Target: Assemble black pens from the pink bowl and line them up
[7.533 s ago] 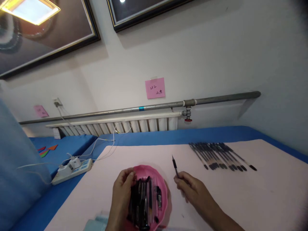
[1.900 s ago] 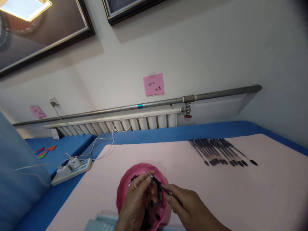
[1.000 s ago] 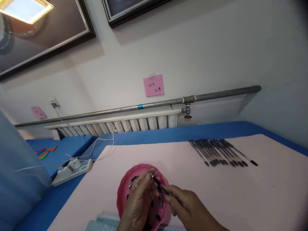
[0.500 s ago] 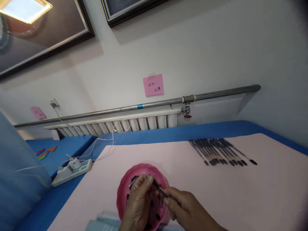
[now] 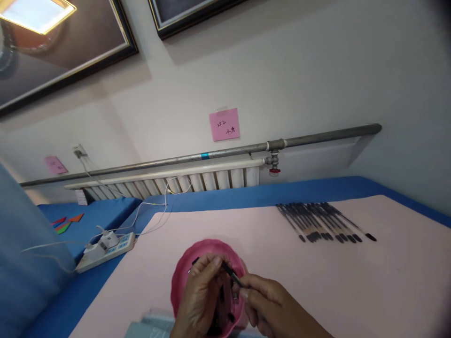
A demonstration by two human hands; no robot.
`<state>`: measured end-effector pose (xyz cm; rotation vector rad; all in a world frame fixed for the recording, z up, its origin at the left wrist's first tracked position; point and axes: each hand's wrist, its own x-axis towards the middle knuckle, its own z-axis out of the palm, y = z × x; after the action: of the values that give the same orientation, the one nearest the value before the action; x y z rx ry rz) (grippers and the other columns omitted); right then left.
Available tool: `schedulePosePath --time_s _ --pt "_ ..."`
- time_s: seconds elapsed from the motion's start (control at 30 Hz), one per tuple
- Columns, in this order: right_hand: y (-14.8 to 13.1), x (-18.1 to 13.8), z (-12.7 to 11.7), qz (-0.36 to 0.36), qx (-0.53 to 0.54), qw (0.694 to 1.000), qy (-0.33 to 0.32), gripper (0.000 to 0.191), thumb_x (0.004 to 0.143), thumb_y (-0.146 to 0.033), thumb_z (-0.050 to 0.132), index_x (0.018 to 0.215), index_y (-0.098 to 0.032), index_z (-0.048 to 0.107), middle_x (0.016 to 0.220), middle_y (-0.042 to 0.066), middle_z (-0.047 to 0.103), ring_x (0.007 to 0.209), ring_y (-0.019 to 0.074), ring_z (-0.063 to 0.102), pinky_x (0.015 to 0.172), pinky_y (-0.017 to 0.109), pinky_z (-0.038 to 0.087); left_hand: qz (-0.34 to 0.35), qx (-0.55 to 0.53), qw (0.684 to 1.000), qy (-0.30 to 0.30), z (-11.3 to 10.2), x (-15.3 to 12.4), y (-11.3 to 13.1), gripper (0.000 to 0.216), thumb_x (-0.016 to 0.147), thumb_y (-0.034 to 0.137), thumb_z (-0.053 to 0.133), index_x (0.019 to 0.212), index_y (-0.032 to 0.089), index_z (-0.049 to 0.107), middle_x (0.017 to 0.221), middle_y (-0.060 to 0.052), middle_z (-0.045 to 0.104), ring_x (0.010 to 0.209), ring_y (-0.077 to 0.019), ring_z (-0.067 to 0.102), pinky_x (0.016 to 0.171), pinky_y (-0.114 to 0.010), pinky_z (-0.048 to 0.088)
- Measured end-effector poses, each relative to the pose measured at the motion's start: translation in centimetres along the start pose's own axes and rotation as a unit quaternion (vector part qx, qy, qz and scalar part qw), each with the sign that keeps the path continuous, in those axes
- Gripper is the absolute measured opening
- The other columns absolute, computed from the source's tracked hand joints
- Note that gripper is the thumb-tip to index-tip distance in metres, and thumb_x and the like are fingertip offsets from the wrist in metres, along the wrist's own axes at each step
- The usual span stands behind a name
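While your right hand (image 5: pixel 266 295) grasps the lower end of a slim black pen (image 5: pixel 232 274), your left hand (image 5: pixel 201 292) pinches its upper end between thumb and finger. You have it slanted over the right side of the pink bowl (image 5: pixel 177 274), where more dark and clear pieces lie, partly hidden by your left hand. The step seems to be fitting or tightening a part at the pen's upper end (your fingers cover the joint, so I can't tell whether it is seated). The next move calls for you to hold both ends in line and press or turn gently. Beyond, to your right, a row of pens (image 5: pixel 315 223) lies on the pink sheet (image 5: pixel 362 286). As for writing, you can read "252" on the pink note (image 5: pixel 224 124), above what look like Chinese characters; the left-hand note (image 5: pixel 55 165) is too small to make out. No brand is readable on your pen.
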<state>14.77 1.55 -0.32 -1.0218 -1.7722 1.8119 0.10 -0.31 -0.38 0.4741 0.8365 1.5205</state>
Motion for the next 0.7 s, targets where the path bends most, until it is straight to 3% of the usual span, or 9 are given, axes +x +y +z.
schedulePosePath --time_s 0.1,0.3,0.53,0.7 --pt "0.1 -0.1 -0.1 0.016 -0.004 1.000 -0.001 0.021 0.086 -0.034 0.037 0.072 -0.022 0.047 0.052 -0.007 0.046 0.037 0.0068 0.034 0.038 0.020 0.022 -0.003 -0.003 1.000 0.000 -0.3 0.0 -0.1 0.011 0.070 0.023 0.070 0.074 0.014 0.066 0.072 -0.004 0.066 0.066 -0.0144 0.060 0.063 -0.026 0.045" --pt "-0.1 -0.2 -0.2 -0.059 -0.073 0.995 0.025 0.022 0.084 -0.026 0.041 0.064 -0.020 0.048 0.053 -0.005 0.050 0.052 0.0097 0.047 0.053 0.021 0.035 0.002 0.017 1.000 0.000 -0.1 0.0 -0.2 0.011 0.070 0.023 0.070 0.068 0.013 0.064 0.066 -0.004 0.065 0.063 -0.0131 0.059 0.062 -0.024 0.045" --pt "-0.5 -0.2 -0.1 0.057 0.065 0.996 -0.032 0.020 0.085 -0.028 0.039 0.066 -0.021 0.042 0.050 -0.008 0.047 0.031 0.0033 0.031 0.033 0.017 0.020 0.029 0.025 0.999 -0.010 -0.5 0.2 0.3 0.007 0.067 0.018 0.071 0.066 0.013 0.066 0.071 -0.005 0.067 0.069 -0.0141 0.061 0.067 -0.024 0.046" --pt "-1.3 -0.8 0.4 0.083 0.143 0.985 -0.052 0.020 0.082 -0.028 0.040 0.064 -0.021 0.039 0.045 -0.010 0.042 0.026 0.0008 0.025 0.031 0.016 0.011 0.043 0.022 0.999 -0.024 -0.3 0.0 0.4 0.006 0.066 0.017 0.072 0.066 0.013 0.067 0.074 -0.006 0.069 0.075 -0.0153 0.062 0.072 -0.026 0.047"
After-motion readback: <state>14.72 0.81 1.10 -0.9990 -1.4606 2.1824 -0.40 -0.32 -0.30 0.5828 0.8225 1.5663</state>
